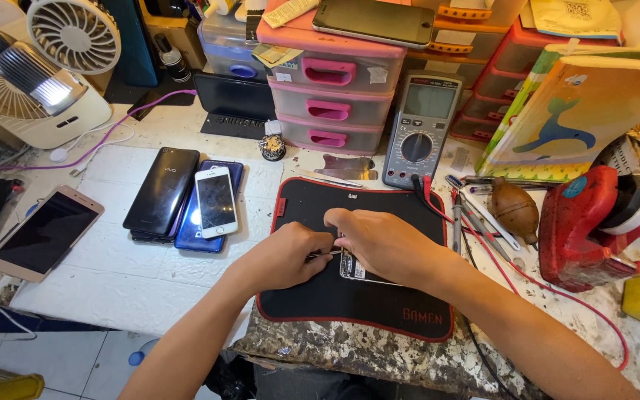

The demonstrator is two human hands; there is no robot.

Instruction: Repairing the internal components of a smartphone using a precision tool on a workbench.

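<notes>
Both hands meet mid-mat (pixel 350 296), a black pad with red edging on the worktop (pixel 112 274). The left hand (pixel 287 255) is closed round a thin metal tool (pixel 325 254), its tip at the opened phone (pixel 357 270). The right hand (pixel 379 241) lies curled over that phone, pinning it. Stacked phones (pixel 187 200) sit left, clear of the mat; a meter (pixel 421 130) stands far right, its leads (pixel 483 252) along the mat's right edge.

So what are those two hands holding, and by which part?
The left hand grips a thin metal tool by its handle end. The right hand presses down on the top of an opened phone on the mat.
</notes>
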